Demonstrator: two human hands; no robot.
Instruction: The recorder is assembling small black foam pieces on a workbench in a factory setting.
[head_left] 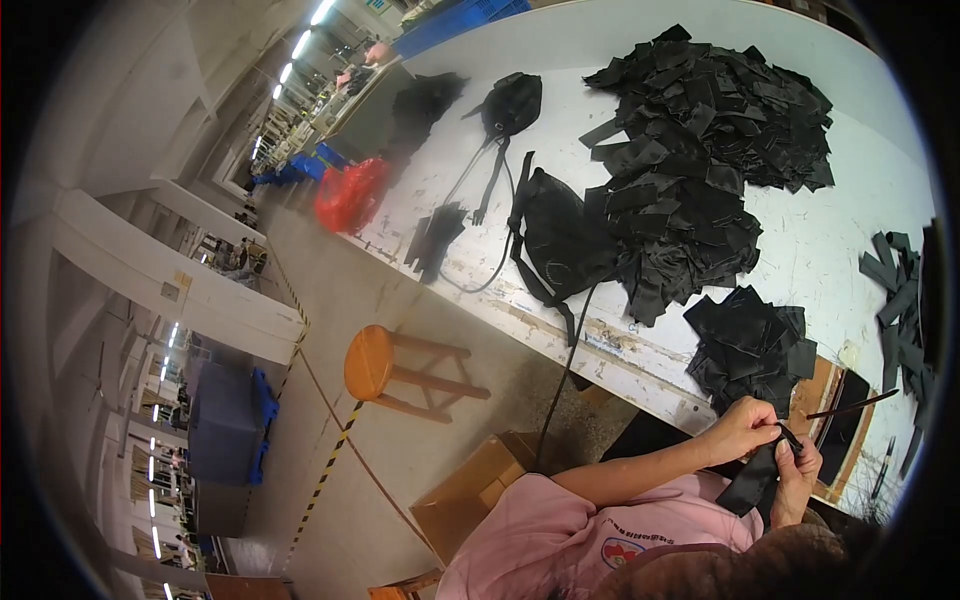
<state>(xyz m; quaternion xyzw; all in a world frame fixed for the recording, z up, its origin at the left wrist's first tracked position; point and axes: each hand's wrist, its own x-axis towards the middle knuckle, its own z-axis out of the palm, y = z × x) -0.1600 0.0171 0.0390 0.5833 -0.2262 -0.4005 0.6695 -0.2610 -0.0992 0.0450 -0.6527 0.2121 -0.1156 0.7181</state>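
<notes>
My left hand (742, 430) and my right hand (798, 468) are close together at the table's near edge. Between them they pinch a black fabric strip (750, 486), its wide end hanging down over my pink shirt. The fingertips are bent around its upper, folded part. Just beyond my left hand lies a small heap of black strips (748, 345) on the white table (640, 362). Beside my right hand is a wooden board (812, 398) with a dark panel (846, 415) on it, and a thin dark rod (852, 404) sticks out over them.
Larger heaps of black strips (690, 235) spread farther back, and more strips (897, 290) lie at the far right. A black fabric piece with straps (562, 235) sits to the left. A pen (884, 466), red plastic bag (352, 193), orange stool (370, 362) and cardboard box (470, 490) are around.
</notes>
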